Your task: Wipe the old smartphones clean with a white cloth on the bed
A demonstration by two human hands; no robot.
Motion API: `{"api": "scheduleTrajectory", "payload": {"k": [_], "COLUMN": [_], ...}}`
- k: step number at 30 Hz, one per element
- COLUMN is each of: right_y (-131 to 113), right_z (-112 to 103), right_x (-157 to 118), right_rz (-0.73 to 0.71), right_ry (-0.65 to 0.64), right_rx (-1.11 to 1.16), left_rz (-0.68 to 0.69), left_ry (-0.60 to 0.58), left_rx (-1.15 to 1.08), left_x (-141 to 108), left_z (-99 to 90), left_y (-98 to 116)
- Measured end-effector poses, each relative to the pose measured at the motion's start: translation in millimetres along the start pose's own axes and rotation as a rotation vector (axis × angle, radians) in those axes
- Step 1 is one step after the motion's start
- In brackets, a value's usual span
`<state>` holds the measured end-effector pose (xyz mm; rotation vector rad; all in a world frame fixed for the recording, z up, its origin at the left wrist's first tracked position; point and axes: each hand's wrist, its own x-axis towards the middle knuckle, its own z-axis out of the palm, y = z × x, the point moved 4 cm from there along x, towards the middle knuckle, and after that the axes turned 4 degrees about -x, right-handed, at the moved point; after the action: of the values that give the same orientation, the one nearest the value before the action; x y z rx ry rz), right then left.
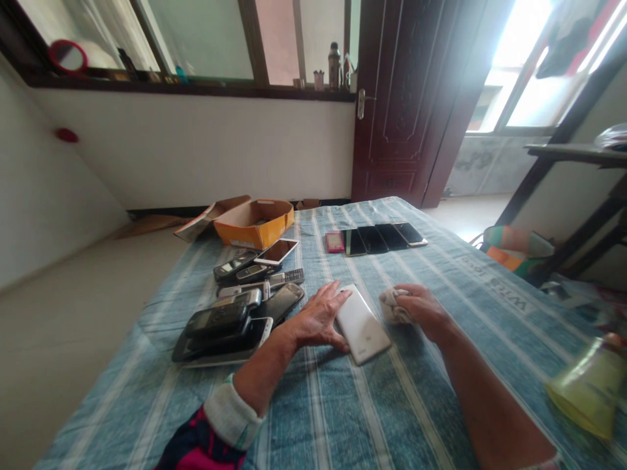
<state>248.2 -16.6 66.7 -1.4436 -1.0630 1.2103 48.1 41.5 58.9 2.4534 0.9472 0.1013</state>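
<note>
A white smartphone (363, 325) lies back side up on the striped cloth. My left hand (321, 320) grips it along its left side, with fingertips at the upper left corner and the thumb at the lower left edge. To the right of the phone, my right hand (422, 308) is closed on a crumpled whitish cloth (394, 307), resting just above or on the bed cover. Left of my left hand is a pile of old mobile phones (218, 321), some stacked on others. A white-framed phone (277, 251) lies at the pile's far end.
Several dark-screened smartphones (377, 239) lie in a row at the back, beside a small pink-edged square item (335, 241). An open orange cardboard box (257, 225) stands at the back left. A yellowish translucent container (588, 385) is at the right edge. Behind is a dark red door (401, 98).
</note>
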Motion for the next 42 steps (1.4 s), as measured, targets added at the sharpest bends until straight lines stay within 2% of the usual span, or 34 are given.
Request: {"api": "scheduleTrajectory", "payload": {"k": [4,10,14,19,26,34,38,42], "right_y": [2.6,6.3,5.1,4.7,7.8,13.2,17.4,15.9], "right_z": [-1.5,-0.9,-1.0,0.3,-1.7,-15.9,-22.8,-21.3], "right_x": [2.4,5.6,5.1,5.0,7.9,15.8,19.6,20.0], "right_rz": [0.002,-0.009,-0.020,-0.018,-0.031,-0.131,-0.220,-0.367], "right_ry": [0.001,-0.033,-0.024,-0.020,0.025,0.299,0.431,0.477], "right_rx": [0.020,0.038,0.052,0.056,0.049,0.025,-0.162,-0.470], "left_rz": [0.073,0.099,0.104,0.101,0.167,0.034,-0.080,-0.180], "left_ry": [-0.067,-0.253,-0.283,-0.331,-0.203,0.019,0.138,0.237], "left_rx": [0.029,0.099,0.095,0.222,0.248,0.250,0.253,0.267], "left_x": [13.2,36.1,45.6,44.6,37.5,29.7,26.3,24.0], "left_z": [-5.2,-5.4,-6.6,-8.9,-4.9,7.3,9.9,11.2], "left_y": [5.5,17.0,24.9,28.1,26.2,17.3,17.5,22.8]}}
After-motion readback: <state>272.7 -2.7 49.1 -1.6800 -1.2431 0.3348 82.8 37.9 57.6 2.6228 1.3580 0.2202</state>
